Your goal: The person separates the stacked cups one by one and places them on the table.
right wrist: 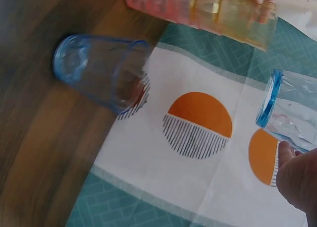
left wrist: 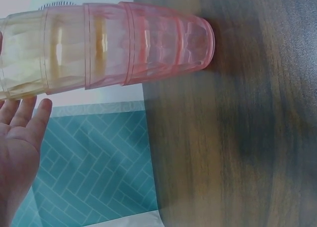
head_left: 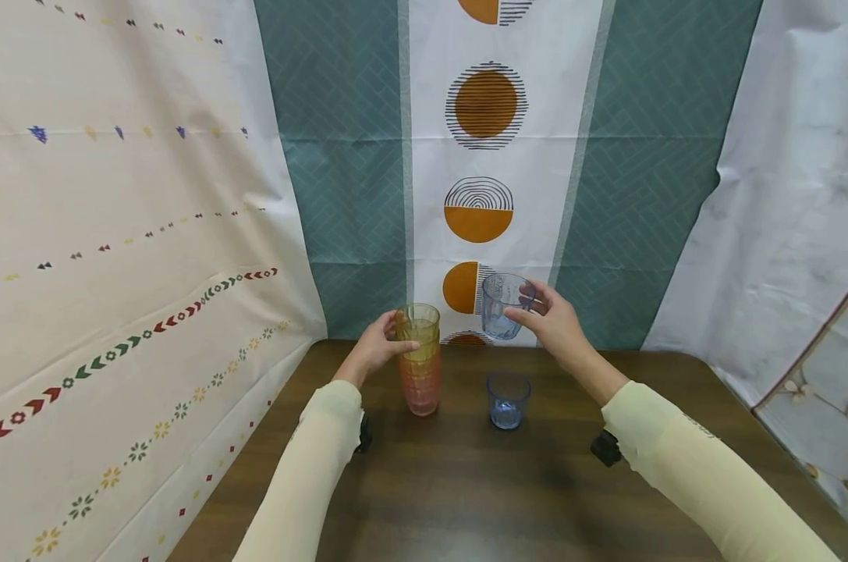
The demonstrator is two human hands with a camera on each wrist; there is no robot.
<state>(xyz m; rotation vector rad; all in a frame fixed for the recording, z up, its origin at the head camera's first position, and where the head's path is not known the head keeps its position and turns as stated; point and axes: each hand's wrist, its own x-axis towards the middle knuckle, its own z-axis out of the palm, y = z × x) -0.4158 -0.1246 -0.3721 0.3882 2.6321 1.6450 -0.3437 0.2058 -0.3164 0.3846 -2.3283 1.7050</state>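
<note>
A tall stack of nested plastic tumblers stands on the table, yellow tumblers (head_left: pixel 427 332) above and pink tumblers (head_left: pixel 421 390) below. My left hand (head_left: pixel 376 347) holds the stack near its top, thumb across the front and fingers behind. In my right hand (head_left: pixel 557 324), a pale blue tumbler (head_left: pixel 501 316) is gripped by its side, raised in the air and slightly tilted. Below it on the table stands a second blue tumbler (head_left: pixel 506 414), upright, to the right of the stack. The right wrist view shows the raised tumbler's blue base (right wrist: pixel 270 98) apart from the standing one.
The dark wooden table (head_left: pixel 452 484) ends at the back against a hanging cloth (head_left: pixel 346 234) with green panels and orange circles. A patterned cream cloth (head_left: pixel 150 273) hangs along the left side, and a pale cloth (head_left: pixel 782 234) along the right.
</note>
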